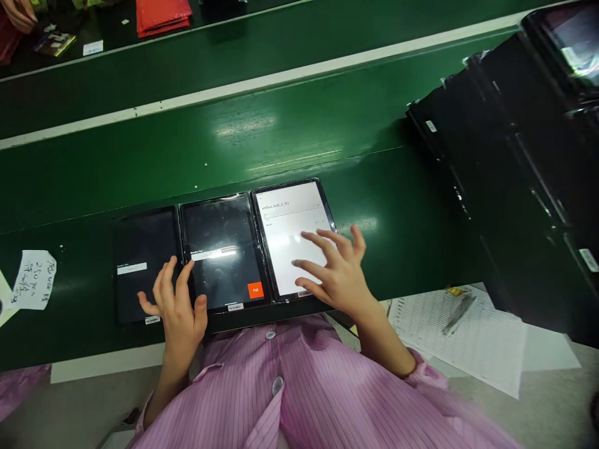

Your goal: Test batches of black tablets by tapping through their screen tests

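Three tablets lie side by side on the green workbench. The right tablet has a lit white screen with a line of text near its top. Over that screen hovers my right hand, fingers spread; whether a fingertip touches the glass I cannot tell. The middle tablet shows a dark screen with a white bar and an orange-red "Fail" button. A dark screen with a white bar also shows on the left tablet. My left hand, fingers apart and holding nothing, is over the lower edges of the left and middle tablets.
Stacks of black tablets rise at the right. A handwritten note lies at the left. Below the bench edge at right are printed sheets. Across the bench are red packets and another person's hand.
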Available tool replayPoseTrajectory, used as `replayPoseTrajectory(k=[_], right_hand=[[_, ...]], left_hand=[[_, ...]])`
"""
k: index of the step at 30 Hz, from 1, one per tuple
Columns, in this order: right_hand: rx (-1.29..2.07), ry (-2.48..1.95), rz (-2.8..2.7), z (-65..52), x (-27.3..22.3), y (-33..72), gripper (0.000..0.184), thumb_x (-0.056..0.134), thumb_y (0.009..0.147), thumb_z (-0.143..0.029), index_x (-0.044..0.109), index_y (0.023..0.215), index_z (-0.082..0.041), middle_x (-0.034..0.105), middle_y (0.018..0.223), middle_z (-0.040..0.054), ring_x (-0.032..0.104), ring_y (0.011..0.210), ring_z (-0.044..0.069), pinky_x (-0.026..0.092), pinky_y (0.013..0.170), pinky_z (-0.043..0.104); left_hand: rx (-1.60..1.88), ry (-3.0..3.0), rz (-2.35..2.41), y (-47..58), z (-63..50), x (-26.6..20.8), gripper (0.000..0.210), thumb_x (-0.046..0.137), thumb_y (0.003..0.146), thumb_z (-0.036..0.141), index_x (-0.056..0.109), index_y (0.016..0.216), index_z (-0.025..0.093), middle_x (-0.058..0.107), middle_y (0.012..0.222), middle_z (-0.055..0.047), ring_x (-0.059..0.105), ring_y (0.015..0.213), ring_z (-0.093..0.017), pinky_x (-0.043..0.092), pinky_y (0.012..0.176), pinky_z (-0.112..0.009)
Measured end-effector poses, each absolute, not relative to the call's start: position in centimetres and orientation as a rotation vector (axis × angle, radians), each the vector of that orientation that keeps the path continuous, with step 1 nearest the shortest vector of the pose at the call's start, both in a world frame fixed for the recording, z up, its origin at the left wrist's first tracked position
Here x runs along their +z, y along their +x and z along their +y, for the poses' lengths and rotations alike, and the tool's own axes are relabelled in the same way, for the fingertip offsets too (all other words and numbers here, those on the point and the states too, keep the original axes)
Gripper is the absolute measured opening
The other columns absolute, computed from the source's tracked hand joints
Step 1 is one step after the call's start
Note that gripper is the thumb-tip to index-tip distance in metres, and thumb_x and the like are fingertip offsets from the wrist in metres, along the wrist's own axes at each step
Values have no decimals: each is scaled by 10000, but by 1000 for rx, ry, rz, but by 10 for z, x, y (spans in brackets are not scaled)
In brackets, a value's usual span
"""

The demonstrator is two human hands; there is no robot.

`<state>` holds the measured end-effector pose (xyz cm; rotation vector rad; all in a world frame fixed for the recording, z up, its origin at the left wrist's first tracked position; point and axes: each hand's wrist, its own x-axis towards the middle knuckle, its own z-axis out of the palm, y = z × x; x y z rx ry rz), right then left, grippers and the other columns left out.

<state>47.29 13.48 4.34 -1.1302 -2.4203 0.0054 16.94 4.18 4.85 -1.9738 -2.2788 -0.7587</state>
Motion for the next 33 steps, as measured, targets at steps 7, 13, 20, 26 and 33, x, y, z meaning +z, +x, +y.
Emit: replayPoseTrajectory(k=[7,13,20,26,33], right_hand=[[-68,-1165,-2302,142,52,491,488,362,1042,-521,761,988,-246,598,1285,106,519,1228,309,182,1166,652],[-84,-1136,-2412,161,62,483,441,396,1030,-539,745,1165,-305,575,1354,95,477,1266,324,167,1169,664],[-19,-1084,-2503,165,59,475,373,418,1038,-466,762,1136,-360,538,1417,66,449,1297,310,146,1175,678],[42,-1069,-2468,152,53,473,364,411,1040,-420,764,1123,-383,566,1382,39,482,1255,282,188,1181,647],[10,-1125,-2411,143,48,482,346,437,1021,-381,755,1156,-388,585,1363,32,499,1234,299,171,1182,642]], left_hand=[[-828,-1953,-2261,166,40,45,642,237,1035,568,598,1369,156,508,1478,-209,464,1355,-378,-7,1173,-620],[-818,-1965,-2230,169,40,47,640,229,1030,557,595,1373,159,509,1481,-207,475,1348,-360,-5,1179,-595],[-751,-1909,-2309,168,35,51,657,213,1033,577,590,1367,155,485,1500,-211,449,1371,-360,16,1179,-602],[-638,-1944,-2365,175,43,54,612,242,1040,543,564,1403,171,419,1556,-206,400,1414,-368,13,1177,-623],[-593,-1984,-2374,181,52,54,579,279,1048,517,536,1432,168,374,1584,-213,370,1436,-372,15,1170,-651]])
